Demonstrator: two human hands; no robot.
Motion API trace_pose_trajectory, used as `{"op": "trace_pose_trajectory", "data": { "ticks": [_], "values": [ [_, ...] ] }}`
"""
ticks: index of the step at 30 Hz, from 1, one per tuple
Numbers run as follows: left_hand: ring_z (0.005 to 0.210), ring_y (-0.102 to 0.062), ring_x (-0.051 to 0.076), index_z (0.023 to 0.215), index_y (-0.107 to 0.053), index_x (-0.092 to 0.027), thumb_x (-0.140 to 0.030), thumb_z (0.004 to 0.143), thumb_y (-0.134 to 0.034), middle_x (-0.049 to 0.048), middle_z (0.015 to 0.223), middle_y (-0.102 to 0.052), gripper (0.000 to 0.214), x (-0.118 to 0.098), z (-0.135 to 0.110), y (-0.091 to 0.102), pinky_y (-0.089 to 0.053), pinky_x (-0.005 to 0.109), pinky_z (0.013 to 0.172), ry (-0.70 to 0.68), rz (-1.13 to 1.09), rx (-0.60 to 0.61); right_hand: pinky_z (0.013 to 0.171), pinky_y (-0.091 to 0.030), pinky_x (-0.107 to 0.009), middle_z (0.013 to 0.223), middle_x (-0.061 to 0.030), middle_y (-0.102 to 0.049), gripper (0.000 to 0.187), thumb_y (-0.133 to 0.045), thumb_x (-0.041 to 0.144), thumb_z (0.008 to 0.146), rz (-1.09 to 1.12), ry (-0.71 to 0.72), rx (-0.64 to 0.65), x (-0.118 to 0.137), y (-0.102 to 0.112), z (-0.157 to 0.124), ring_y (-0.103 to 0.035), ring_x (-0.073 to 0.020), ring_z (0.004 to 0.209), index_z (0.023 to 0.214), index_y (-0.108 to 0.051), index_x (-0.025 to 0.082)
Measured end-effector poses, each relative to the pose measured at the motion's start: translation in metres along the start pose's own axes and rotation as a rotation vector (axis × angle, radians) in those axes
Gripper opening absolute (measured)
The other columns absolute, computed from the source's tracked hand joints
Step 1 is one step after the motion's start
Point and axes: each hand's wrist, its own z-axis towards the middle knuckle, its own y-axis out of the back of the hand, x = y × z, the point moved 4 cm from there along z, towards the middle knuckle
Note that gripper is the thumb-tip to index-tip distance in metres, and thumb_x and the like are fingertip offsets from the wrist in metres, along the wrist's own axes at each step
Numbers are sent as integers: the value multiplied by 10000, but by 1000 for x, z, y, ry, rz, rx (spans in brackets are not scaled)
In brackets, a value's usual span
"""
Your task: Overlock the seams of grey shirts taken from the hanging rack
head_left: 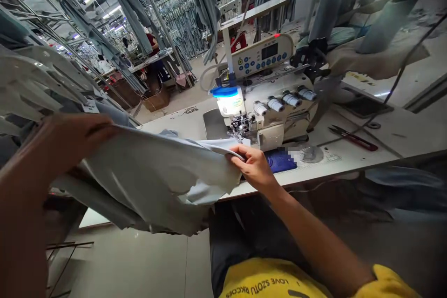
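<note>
A pale grey-green piece of fabric (157, 172) is stretched between my two hands and hangs down over the table's front edge. My left hand (75, 137) grips its upper edge at the left, fingers closed on the cloth. At the other end, my right hand (253, 165) pinches the fabric's edge between thumb and fingers, just in front of the sewing machine's needle area. The sewing machine (272, 123), an overlock type with several thread dials, stands behind the cloth with its lamp lit. Part of the fabric lies on the table near the presser foot, whose contact with it I cannot make out.
A pair of thread snips (352, 138) lies on the table (377, 149) at the right, beside a dark phone-like slab (363, 102). A blue packet (281, 160) sits below the machine. White hangers (42, 74) crowd the left, and garments hang from overhead rails.
</note>
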Motion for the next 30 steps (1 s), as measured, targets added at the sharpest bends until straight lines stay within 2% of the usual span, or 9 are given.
{"op": "trace_pose_trajectory", "data": {
  "ticks": [3,6,8,10,13,17,20,26,30],
  "values": [
    [953,-589,256,835,-626,-122,-365,907,-316,17,822,-579,401,-53,23,-14,-380,545,959,-20,24,-188,567,-366,-214,703,-12,-593,285,-526,395,830,87,-85,-77,-17,-6,8,-502,-135,644,805,-657,143],
    [1153,-510,188,1125,-564,-133,-152,878,-329,76,1134,-607,342,-141,33,-70,-384,388,1029,-323,-224,-165,556,-347,-217,648,-6,-558,345,-488,434,851,50,-94,-180,-27,-4,12,-472,-126,613,750,-637,140],
    [1140,-516,159,1219,-505,-153,-121,821,-438,60,1167,-608,405,-184,31,-108,-389,344,1024,-475,-305,-106,546,-325,-213,607,7,-509,370,-471,442,867,23,-69,-196,-29,-3,10,-439,-114,591,709,-618,141],
    [1004,-560,159,1160,-530,-157,-98,815,-465,46,1040,-648,356,-205,28,-129,-421,342,947,-505,-409,-72,531,-314,-206,604,16,-479,354,-507,452,853,74,-74,-177,-32,-2,4,-417,-104,579,721,-610,140],
    [772,-542,162,881,-587,-164,-136,880,-442,29,787,-628,149,-213,26,-130,-425,285,725,-461,-409,-81,543,-354,-199,678,11,-528,313,-646,444,764,284,-169,-126,-42,-5,-10,-460,-108,608,833,-598,142],
    [648,-484,159,713,-543,-173,-194,909,-442,21,637,-536,222,-222,22,-112,-318,273,607,-433,-176,-150,540,-352,-194,682,6,-525,341,-602,475,810,375,-218,-114,-49,-6,-28,-451,-96,605,783,-571,136],
    [573,-461,126,683,-529,-174,-244,932,-417,12,613,-521,282,-224,28,-114,-233,266,527,-364,-111,-189,501,-303,-189,625,22,-475,365,-524,482,861,290,-217,-173,-49,-3,-30,-400,-81,561,721,-523,145],
    [556,-491,110,727,-500,-177,-381,943,-390,-6,639,-570,316,-217,55,-163,-232,252,514,-389,-294,131,444,-232,-173,454,101,-392,264,-591,394,820,175,-207,-355,-56,0,-17,-309,-62,429,882,-437,189],
    [653,-556,141,793,-482,-177,-348,960,-326,12,720,-594,286,-219,52,-174,-283,265,560,-359,-296,195,426,-225,-160,446,110,-368,222,-572,343,823,161,-208,-364,-57,1,-18,-293,-52,407,835,-409,194]
  ]
}}
